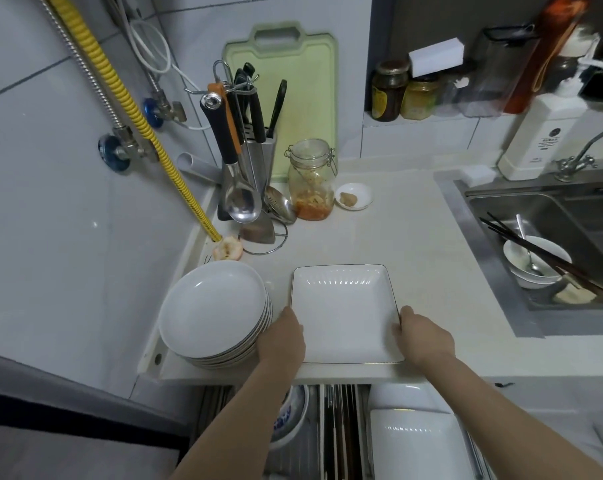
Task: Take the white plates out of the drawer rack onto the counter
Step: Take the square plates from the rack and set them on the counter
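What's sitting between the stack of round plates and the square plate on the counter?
In the head view, only the left hand lies between the stack of round plates and the square plate, gripping the square plate's left edge. No other object shows there.

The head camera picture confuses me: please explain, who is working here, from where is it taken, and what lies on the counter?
No machine here: a person works with bare hands. The camera sits on the head, looking down. The left hand and right hand hold a square plate by its sides on the counter. Left of it stands a stack of round plates. Behind are a jar and a small dish. The sink is at right. Below, the open drawer rack holds more plates.
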`<state>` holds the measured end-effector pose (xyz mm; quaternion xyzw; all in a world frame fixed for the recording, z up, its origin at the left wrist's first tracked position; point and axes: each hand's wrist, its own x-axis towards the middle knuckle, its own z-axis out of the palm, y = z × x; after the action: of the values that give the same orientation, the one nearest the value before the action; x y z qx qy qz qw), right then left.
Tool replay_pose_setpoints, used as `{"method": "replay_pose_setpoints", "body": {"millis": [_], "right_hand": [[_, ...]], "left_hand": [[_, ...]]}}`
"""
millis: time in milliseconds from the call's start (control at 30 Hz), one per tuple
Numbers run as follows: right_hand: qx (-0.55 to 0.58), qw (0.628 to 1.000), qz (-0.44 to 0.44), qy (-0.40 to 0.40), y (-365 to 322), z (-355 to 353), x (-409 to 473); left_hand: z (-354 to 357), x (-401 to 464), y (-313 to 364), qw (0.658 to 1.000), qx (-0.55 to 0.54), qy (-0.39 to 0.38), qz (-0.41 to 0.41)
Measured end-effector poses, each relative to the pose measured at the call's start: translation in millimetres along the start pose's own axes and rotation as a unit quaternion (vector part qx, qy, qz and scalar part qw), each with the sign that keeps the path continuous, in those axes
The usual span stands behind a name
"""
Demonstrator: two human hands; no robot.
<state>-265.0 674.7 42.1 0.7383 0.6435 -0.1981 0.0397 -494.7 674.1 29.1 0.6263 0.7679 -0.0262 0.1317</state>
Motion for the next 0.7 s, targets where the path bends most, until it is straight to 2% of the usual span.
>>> {"method": "replay_pose_setpoints", "body": {"millis": [233,333,433,600,700], "right_hand": [[0.026,0.999,-0.031,0.027,14.0,14.7,-46.4],[0.039,0.996,-0.055,0.061,24.5,27.3,-74.4],[0.035,0.995,-0.071,0.062,40.7,48.5,-99.2],[0.042,0.997,-0.061,0.015,75.1,87.7,-128.6],[0.038,0.999,-0.037,-0.005,100.3,110.4,-135.4]], "left_hand": [[15.0,-47.8,-6.2,1.000,-0.018,0.008,-0.004],[22.6,-79.9,-7.1,0.995,-0.094,0.030,-0.028],[41.2,-117.5,-6.3,0.992,-0.115,0.049,-0.030],[90.3,-167.5,2.3,0.995,-0.091,-0.014,0.030],[120.5,-180.3,15.3,0.994,-0.084,-0.063,0.037]]}}
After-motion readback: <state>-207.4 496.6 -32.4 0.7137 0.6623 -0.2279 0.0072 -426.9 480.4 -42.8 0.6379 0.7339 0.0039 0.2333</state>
